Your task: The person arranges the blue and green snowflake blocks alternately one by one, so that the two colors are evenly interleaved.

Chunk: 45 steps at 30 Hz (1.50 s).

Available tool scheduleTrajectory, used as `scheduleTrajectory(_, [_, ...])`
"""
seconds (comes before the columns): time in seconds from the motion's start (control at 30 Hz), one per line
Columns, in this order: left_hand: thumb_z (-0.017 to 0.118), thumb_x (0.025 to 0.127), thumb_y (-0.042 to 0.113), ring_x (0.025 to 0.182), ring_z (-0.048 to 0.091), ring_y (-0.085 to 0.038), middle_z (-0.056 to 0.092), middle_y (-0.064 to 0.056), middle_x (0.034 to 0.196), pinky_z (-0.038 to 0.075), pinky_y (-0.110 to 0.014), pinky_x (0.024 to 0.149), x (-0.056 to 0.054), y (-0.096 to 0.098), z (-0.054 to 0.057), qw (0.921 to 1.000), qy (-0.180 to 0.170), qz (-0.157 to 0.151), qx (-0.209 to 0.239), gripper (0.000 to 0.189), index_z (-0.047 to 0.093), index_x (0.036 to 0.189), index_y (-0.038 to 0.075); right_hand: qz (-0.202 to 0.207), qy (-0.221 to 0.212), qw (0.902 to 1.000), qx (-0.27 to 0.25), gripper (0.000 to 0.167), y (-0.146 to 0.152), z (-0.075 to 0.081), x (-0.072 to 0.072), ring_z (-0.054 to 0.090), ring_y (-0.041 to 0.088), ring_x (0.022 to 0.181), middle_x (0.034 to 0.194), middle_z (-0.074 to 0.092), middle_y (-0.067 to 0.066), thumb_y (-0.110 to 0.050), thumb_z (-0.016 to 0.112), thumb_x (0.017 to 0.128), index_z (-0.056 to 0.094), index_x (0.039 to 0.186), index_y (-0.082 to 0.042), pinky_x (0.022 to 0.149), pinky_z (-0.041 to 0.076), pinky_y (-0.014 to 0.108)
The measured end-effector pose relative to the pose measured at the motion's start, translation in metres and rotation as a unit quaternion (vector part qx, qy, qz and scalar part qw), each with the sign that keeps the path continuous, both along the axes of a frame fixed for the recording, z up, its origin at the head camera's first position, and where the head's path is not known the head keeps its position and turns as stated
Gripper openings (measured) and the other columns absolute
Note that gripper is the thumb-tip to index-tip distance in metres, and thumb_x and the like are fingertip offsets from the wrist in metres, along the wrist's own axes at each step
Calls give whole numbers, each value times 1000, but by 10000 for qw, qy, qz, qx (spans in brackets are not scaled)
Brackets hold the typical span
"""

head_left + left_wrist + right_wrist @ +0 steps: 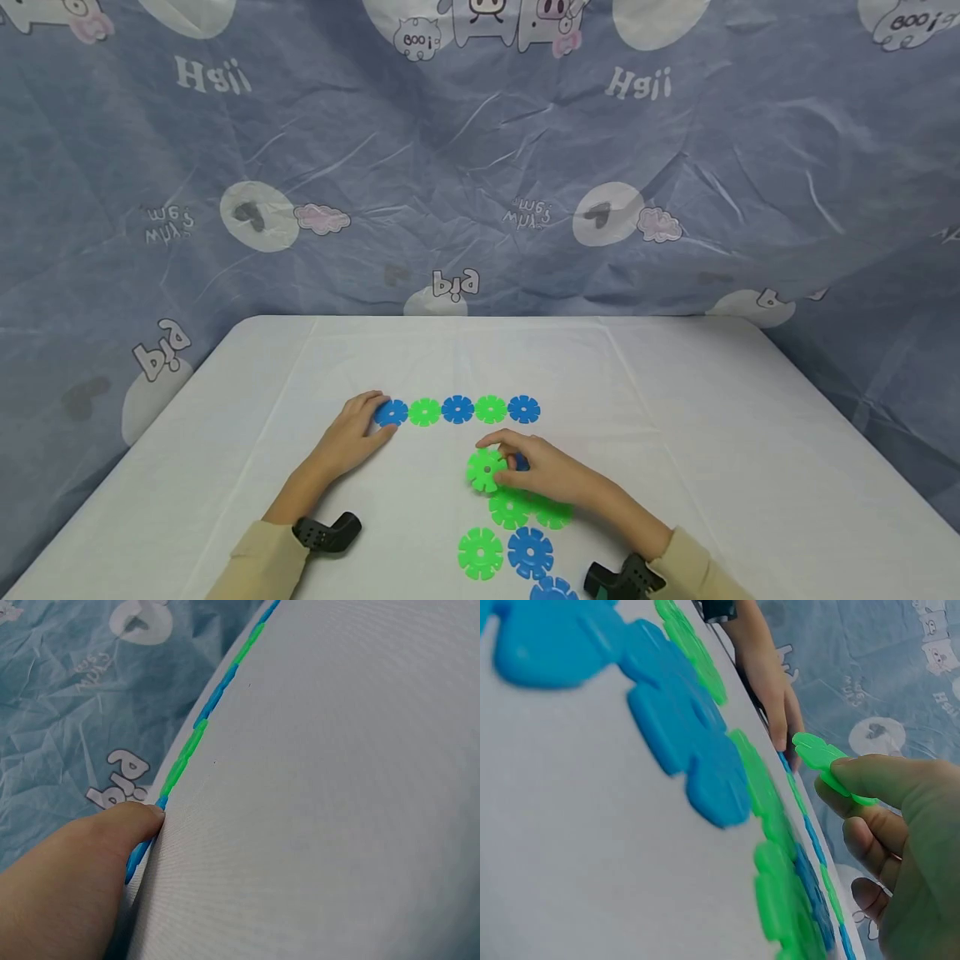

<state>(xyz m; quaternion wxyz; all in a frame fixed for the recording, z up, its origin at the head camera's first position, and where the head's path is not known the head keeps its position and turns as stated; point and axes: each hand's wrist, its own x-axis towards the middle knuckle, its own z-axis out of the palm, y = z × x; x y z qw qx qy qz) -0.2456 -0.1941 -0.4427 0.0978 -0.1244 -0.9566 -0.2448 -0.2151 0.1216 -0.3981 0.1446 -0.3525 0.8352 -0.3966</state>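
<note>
A row of flat, notched plastic discs, alternating blue and green, lies across the table. At its left end, my left hand [347,440] holds the blue disc [392,413] between thumb and fingers, beside a green disc [424,412]. The left wrist view shows the thumb [139,821] against that blue disc's edge. Nearer me, my right hand [558,473] pinches a green notched disc [817,755] between thumb and fingers, raised off the table. Beneath it lie loose green discs [510,509] and a blue one [522,462], partly hidden by the hand.
More loose discs lie toward the front: a green disc [480,553], a blue disc [530,552] and another blue disc [553,589] cut by the frame's bottom edge. A white cloth covers the table [697,433]. Behind it hangs a printed blue curtain [450,150].
</note>
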Motion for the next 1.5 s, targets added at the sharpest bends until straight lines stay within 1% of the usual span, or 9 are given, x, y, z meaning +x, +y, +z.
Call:
scheduleTrajectory(0.27, [57,86,36,129,34,-35,41,-17,136,32,-53,103,2,-2,0,10000,62,5,-52,56,46,130,3,-574,-8,9983,52,42,16,2,-10,45,9,76,93,53,-3,-28,55,90,46,131,-20,62,42,24])
scheduleTrajectory(0.33, [57,86,36,129,34,-35,41,-17,137,32,-53,103,2,-2,0,10000,52,-1,-38,56,46,130,3,-690,26,9976,-1,42,21,1,-14,45,11,77,93,52,-2,-28,55,90,46,131,-21,62,41,25])
scheduleTrajectory(0.5, [56,86,36,129,34,-35,41,-17,137,32,-53,103,3,-1,1,10000,46,0,-16,57,45,130,3,-925,140,9955,-167,41,35,-3,-26,44,11,72,86,49,0,-25,55,90,46,130,-19,59,40,23])
scheduleTrajectory(0.7, [56,86,36,129,34,-36,41,-18,137,32,-53,103,3,0,3,10000,45,15,-42,56,46,130,3,-1256,199,9911,-393,40,51,-8,-38,40,9,66,79,46,1,-19,58,89,48,127,-14,56,36,22])
scheduleTrajectory(0.97, [56,86,37,130,34,-36,40,-17,138,32,-54,103,2,0,4,10000,4,-29,-27,57,45,131,4,-1846,410,9796,-683,41,70,-16,-49,40,9,66,78,45,3,-15,61,86,50,125,-10,55,35,21])
scheduleTrajectory(1.23, [56,86,38,130,33,-35,39,-17,138,31,-53,104,0,1,4,10000,-44,-27,-37,58,44,131,4,-2442,539,9665,-579,41,76,-23,-54,44,11,69,86,53,6,-15,61,86,48,125,-14,57,39,21])
scheduleTrajectory(1.37, [55,86,37,130,33,-35,39,-17,138,31,-53,104,0,1,2,10000,-32,-8,-38,57,45,131,4,-2623,663,9612,-535,41,78,-28,-58,44,10,69,85,53,6,-13,62,85,47,124,-12,58,39,21])
scheduleTrajectory(1.43, [55,86,37,130,33,-35,40,-17,138,32,-53,104,0,1,2,10000,-19,0,-44,57,45,131,4,-2722,822,9578,-423,41,77,-30,-59,44,10,72,87,53,6,-13,63,84,48,122,-10,62,39,22])
scheduleTrajectory(1.5, [55,86,37,130,34,-35,40,-17,137,32,-53,104,0,1,2,10000,-6,10,-42,56,45,130,4,-2820,1020,9537,-233,40,76,-32,-61,46,14,78,91,55,8,-14,64,83,50,120,-8,70,38,26])
